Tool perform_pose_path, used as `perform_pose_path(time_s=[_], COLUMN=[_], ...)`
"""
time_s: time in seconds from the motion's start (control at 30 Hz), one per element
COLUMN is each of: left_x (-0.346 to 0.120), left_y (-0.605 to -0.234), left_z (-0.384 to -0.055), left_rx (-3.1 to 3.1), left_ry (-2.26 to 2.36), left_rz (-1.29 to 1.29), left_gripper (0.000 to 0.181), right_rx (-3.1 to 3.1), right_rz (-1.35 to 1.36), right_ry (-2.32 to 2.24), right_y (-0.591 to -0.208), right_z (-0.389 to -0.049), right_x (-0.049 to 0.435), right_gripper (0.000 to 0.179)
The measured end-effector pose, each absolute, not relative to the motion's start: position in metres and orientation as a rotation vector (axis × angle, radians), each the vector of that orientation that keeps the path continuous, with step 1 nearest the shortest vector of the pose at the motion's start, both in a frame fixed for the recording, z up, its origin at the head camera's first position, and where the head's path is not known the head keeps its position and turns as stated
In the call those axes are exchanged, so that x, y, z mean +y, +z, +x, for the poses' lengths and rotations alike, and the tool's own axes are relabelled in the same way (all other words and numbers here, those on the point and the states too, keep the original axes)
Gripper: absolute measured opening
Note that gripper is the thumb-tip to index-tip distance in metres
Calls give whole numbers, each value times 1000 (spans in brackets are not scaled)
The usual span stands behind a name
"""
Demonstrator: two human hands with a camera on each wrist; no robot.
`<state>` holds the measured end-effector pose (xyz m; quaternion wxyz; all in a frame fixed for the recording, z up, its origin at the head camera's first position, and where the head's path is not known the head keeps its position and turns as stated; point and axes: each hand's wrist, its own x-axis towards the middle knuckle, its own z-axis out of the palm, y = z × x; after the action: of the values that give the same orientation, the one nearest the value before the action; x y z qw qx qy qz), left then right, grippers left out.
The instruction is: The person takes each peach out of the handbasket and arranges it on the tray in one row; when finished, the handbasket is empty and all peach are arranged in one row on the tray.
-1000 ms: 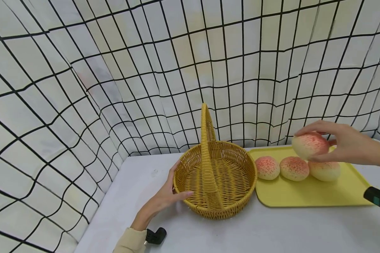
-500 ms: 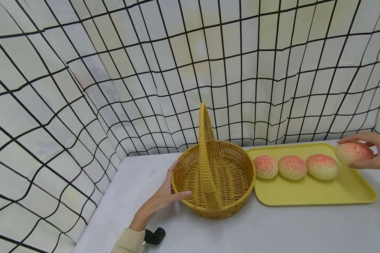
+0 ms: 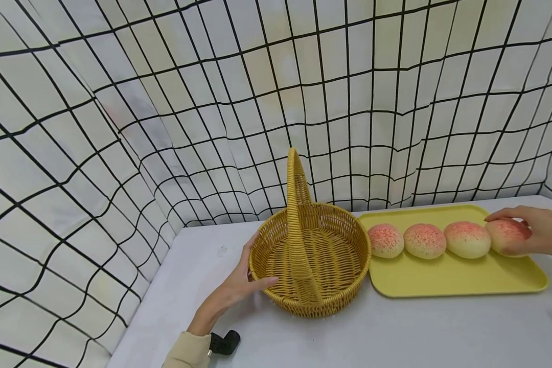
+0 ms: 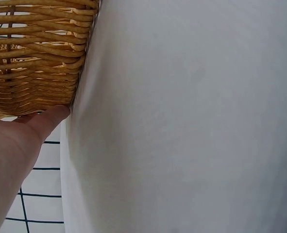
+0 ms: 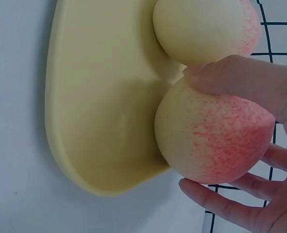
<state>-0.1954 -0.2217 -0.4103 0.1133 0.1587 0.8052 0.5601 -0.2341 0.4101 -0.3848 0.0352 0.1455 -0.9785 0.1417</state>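
Observation:
My left hand (image 3: 241,283) rests against the left side of a golden wicker basket (image 3: 363,286), thumb and fingers spread along the outside. In the left wrist view the thumb touches the basket's woven wall (image 4: 41,73) close to the table. At the right, my right hand (image 3: 540,232) grips a pink and cream peach (image 3: 506,236) at the right end of a row on the yellow tray (image 3: 451,281). From the right wrist view, the thumb lies across one side of this peach (image 5: 216,131) and the fingers wrap the other. Three more peaches (image 3: 467,239) sit to its left.
The basket's tall arched handle (image 3: 296,230) stands upright, and its inside shows bare wicker. The tray lies close against the basket's right side. White, black-gridded curtains (image 3: 257,102) rise behind and left of the white table (image 3: 349,342).
My right hand has carried its peach rightward and lowered it to the tray, beside the third peach it earlier overlapped. The left hand and basket stay in place.

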Motion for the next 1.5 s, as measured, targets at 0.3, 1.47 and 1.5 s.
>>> perform_pose_path(time_s=[0.3, 1.47, 1.5], left_x=[-222, -223, -223], left_y=[-411, -413, -414], left_z=[-197, -203, -203], left_rx=[2357, 2365, 2363], left_ry=[1642, 1607, 1607], left_rz=[514, 518, 518], left_gripper=[117, 114, 114], right_rx=[-3095, -3039, -3036], right_rz=[368, 347, 356], right_ry=[419, 454, 453], right_y=[-380, -386, -387], right_z=[-236, -233, -233], right_x=[406, 400, 400], right_gripper=[83, 76, 75])
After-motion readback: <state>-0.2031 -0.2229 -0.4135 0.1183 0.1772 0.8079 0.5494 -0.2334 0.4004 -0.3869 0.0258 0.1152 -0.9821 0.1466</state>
